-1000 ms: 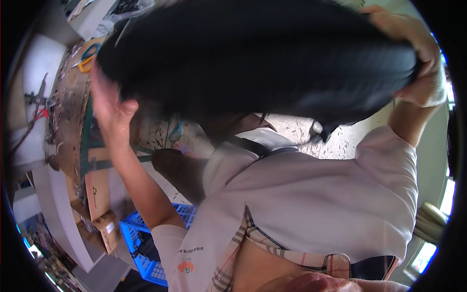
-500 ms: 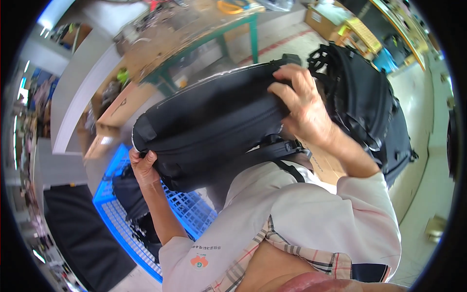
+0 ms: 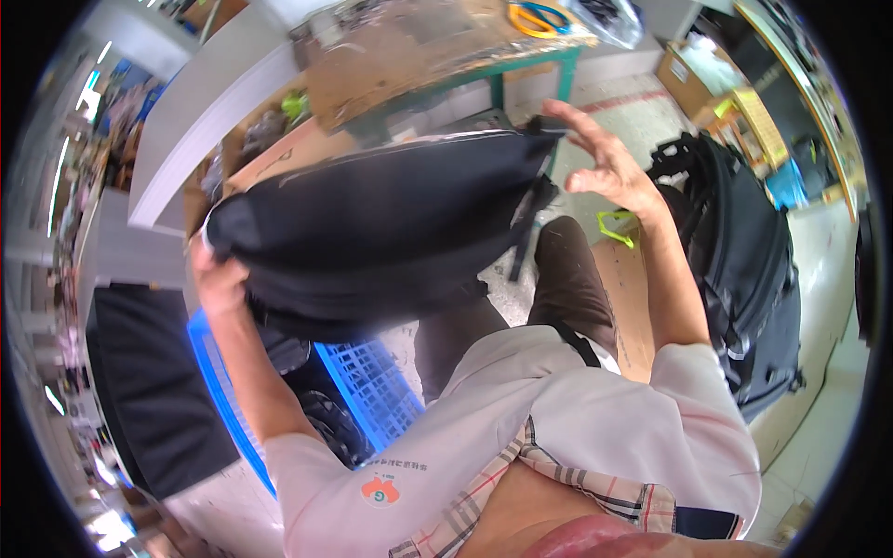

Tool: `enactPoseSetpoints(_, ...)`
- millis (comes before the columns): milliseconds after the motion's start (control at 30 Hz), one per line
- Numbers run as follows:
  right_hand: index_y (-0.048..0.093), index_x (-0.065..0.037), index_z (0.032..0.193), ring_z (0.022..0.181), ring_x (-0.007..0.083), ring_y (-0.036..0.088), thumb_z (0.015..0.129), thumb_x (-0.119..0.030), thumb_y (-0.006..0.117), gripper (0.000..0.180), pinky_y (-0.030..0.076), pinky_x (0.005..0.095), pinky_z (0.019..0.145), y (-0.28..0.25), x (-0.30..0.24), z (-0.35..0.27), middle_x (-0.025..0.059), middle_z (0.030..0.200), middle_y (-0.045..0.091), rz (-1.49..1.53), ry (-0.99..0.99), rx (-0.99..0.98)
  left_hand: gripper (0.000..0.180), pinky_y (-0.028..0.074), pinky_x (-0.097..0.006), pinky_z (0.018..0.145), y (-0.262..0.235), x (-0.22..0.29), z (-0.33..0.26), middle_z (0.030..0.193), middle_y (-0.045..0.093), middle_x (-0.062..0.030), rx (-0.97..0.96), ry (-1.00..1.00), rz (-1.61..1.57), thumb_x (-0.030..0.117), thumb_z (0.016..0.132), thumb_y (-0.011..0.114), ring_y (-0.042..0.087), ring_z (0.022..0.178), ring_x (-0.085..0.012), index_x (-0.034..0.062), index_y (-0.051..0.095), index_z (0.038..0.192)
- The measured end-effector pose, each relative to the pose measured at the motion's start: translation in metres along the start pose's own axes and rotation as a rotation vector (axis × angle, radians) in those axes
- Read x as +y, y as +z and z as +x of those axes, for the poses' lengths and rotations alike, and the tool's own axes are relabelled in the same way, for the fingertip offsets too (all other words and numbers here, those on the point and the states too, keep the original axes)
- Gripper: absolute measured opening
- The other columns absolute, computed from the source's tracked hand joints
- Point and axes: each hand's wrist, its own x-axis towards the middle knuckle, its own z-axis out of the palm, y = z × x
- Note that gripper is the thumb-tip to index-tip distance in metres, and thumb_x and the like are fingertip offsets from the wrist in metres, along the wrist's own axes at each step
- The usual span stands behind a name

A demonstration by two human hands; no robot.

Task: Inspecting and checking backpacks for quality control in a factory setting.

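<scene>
A large black backpack (image 3: 372,219) hangs in the air in front of my body, its long side slanting up to the right. A pale raw edge runs along its top, and a strap dangles from its right end. My left hand (image 3: 220,277) grips the left end, fingers partly hidden and a little blurred. Just beyond the right end, my right hand (image 3: 609,167) is open, thumb and fingers spread, apart from the fabric or barely beside it.
A blue plastic crate (image 3: 372,395) with black items stands below left. Several black backpacks (image 3: 744,251) are piled at the right beside cardboard (image 3: 621,298). A green-legged workbench (image 3: 391,84) bearing orange-handled scissors (image 3: 538,19) stands ahead.
The backpack has swung left and away from the right hand, which has let go and opened. My left hand has moved left with its end of the backpack.
</scene>
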Motion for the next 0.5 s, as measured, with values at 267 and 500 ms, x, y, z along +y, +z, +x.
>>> enactPoseSetpoints(267,0.05,-0.001,0.11,0.09,0.0167,0.053,0.057,-0.017,0.076,0.061,0.039,0.0273,0.083,0.047,-0.018,0.04,0.0067,0.099,0.058,0.044,-0.085,-0.262,0.027,0.042,-0.02,0.063,0.055,0.024,0.084,0.077,0.059,0.0,-0.217,-0.15,0.205,0.007,0.064,0.065,0.053,0.067,-0.0081,-0.0001,0.061,0.089)
enactPoseSetpoints(500,0.061,0.002,0.086,0.065,0.0082,0.054,0.072,-0.002,0.064,0.015,0.046,0.0225,0.06,0.072,0.004,0.066,0.0028,0.075,0.061,0.623,0.198,0.153,0.029,0.043,-0.025,0.062,0.088,0.017,0.181,0.066,0.059,-0.0067,-0.049,-0.002,0.77,0.02,0.065,0.068,0.054,0.064,-0.0122,-0.0043,0.06,0.078)
